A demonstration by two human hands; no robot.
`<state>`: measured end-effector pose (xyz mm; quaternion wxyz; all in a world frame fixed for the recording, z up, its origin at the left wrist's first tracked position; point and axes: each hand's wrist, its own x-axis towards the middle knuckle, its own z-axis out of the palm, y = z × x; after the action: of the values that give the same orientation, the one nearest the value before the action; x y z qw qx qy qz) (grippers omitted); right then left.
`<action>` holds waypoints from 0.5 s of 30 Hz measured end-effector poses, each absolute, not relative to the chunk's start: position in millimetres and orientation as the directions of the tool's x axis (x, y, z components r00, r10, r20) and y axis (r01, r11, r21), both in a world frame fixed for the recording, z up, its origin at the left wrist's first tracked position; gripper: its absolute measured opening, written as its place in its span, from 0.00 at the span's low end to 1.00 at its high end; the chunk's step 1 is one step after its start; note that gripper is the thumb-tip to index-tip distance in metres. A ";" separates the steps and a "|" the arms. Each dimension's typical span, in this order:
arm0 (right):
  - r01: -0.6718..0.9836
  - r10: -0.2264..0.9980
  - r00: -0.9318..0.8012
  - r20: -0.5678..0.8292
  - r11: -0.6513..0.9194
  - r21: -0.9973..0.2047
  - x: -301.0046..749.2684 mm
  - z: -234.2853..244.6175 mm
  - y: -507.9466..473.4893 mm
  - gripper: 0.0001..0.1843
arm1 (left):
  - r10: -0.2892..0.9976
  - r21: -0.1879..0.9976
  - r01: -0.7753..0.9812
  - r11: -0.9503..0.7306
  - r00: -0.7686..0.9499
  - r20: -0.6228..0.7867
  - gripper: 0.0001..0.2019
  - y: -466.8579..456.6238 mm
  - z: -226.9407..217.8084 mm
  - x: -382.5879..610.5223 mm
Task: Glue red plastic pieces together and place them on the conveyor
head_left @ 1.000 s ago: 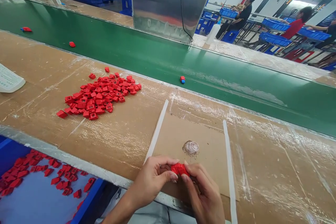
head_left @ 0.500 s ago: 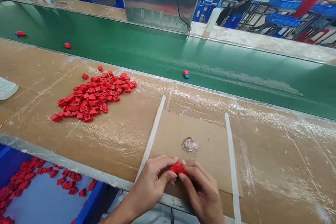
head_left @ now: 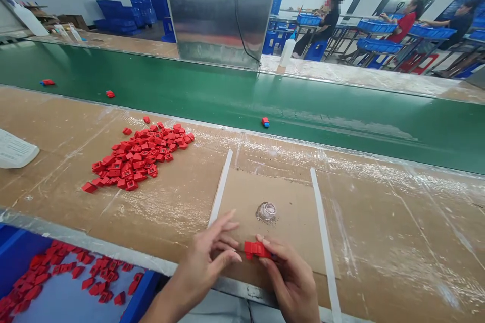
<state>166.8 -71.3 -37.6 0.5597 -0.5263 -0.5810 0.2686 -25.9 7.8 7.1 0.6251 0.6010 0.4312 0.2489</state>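
Observation:
My right hand [head_left: 291, 282] pinches a small red plastic part [head_left: 256, 250] between thumb and fingers, low over a cardboard sheet [head_left: 265, 222]. My left hand [head_left: 200, 267] is just left of that part, fingers spread and holding nothing. Beyond the hands sits a small clear round dish [head_left: 266, 212] with grey residue around it. White strips [head_left: 221, 189] edge the sheet's sides. To the left, a heap of several red plastic parts [head_left: 132, 159] lies on the taped cardboard bench top [head_left: 170, 217].
A blue bin [head_left: 64, 282] holding red parts sits below the near bench edge. A green conveyor belt [head_left: 227, 96] carries several scattered parts, including a red-and-blue one [head_left: 265, 122]. A paper sheet [head_left: 15, 149] lies far left. A metal panel [head_left: 220, 19] and seated co-workers stand beyond.
My left hand has let go of the red part and drawn back to the left, fingers opening. My right hand still holds the part. The view has tilted up slightly.

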 end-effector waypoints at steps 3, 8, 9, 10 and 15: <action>0.230 0.900 0.192 0.390 0.345 -0.910 168.2 -35.3 -73.5 0.18 | 0.886 0.939 0.338 0.061 0.416 -0.207 0.23 21.3 12.0 -54.0; 0.105 0.885 0.224 0.409 0.395 -0.913 173.2 -25.3 -73.9 0.11 | 0.964 0.670 0.693 -0.264 0.205 0.168 0.15 67.9 11.6 -90.8; 0.093 0.878 0.248 0.408 0.398 -0.913 176.3 -23.2 -75.9 0.09 | 0.948 0.571 0.764 -0.300 0.172 0.267 0.16 80.9 11.8 -95.8; 0.083 0.868 0.277 0.412 0.405 -0.910 180.3 -21.0 -78.6 0.09 | 0.929 0.472 0.828 -0.303 0.146 0.340 0.16 94.4 12.4 -99.9; 0.117 0.788 0.380 0.485 0.479 -0.870 201.6 -5.4 -95.9 0.08 | 0.971 0.082 0.995 -0.058 0.037 0.236 0.22 151.9 17.1 -105.5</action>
<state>201.6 -95.9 -5.4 0.6981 -0.4505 -0.5021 0.2400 -105.5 151.9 17.1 -0.0520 0.7183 0.6842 0.1148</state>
